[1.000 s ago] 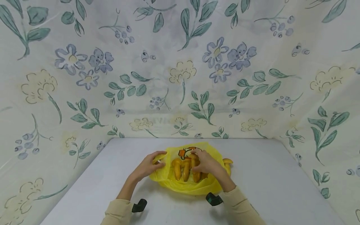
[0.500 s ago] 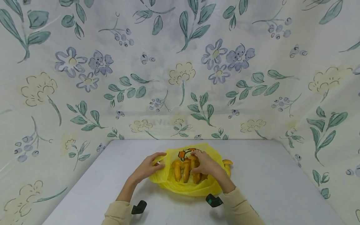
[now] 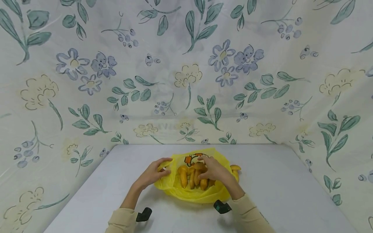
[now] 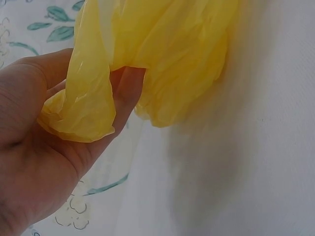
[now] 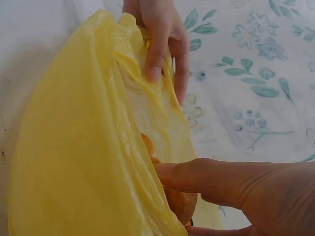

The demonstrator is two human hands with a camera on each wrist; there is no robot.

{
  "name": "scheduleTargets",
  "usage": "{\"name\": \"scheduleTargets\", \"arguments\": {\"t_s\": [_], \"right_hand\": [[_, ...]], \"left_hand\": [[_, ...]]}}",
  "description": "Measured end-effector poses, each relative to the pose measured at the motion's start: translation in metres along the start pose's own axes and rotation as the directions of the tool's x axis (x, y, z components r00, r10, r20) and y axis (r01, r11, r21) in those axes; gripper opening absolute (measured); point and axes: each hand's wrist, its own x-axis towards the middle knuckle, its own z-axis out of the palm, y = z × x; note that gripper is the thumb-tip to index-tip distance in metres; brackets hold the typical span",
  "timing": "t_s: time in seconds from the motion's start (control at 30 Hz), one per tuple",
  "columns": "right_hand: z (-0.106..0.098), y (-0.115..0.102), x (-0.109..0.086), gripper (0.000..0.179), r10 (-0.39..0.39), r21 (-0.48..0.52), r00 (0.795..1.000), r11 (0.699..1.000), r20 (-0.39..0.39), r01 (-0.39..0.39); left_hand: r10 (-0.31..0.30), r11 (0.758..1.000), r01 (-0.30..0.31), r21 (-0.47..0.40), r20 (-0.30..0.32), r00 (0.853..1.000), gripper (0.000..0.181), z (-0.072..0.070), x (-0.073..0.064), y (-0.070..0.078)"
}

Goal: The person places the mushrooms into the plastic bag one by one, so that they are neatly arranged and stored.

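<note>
A yellow plastic bag [image 3: 201, 196] lies on the white table with its mouth spread. My left hand [image 3: 155, 171] holds the bag's left edge; in the left wrist view, the yellow film [image 4: 91, 98] runs between thumb and fingers. Several brownish-yellow mushrooms, one of them a mushroom [image 3: 183, 178] at the left, lie side by side in the bag. My right hand [image 3: 214, 168] grips a mushroom [image 3: 199, 166] over the others, its thumb and fingertips around the cap. In the right wrist view the bag's side [image 5: 74, 147] hides most of the mushrooms.
Beyond the bag's right side, another mushroom [image 3: 236, 170] lies on the table [image 3: 268, 184]. A floral-print cloth [image 3: 163, 97] rises behind and at both sides of the table. Dark devices [image 3: 144, 214] sit at both wrists.
The mushroom in my right hand has shifted slightly left and turned, so its cap now shows over the neighbouring mushrooms. My left hand keeps its hold on the bag.
</note>
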Motion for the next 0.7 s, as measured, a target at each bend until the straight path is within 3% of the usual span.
{"name": "scheduleTargets", "arguments": {"t_s": [0.7], "right_hand": [[-0.0094, -0.0012, -0.0019, 0.063, -0.029, 0.031, 0.999, 0.999, 0.025, 0.028]], "left_hand": [[-0.003, 1.0, 0.003, 0.009, -0.002, 1.0, 0.047, -0.0011, -0.0008, 0.0026]]}}
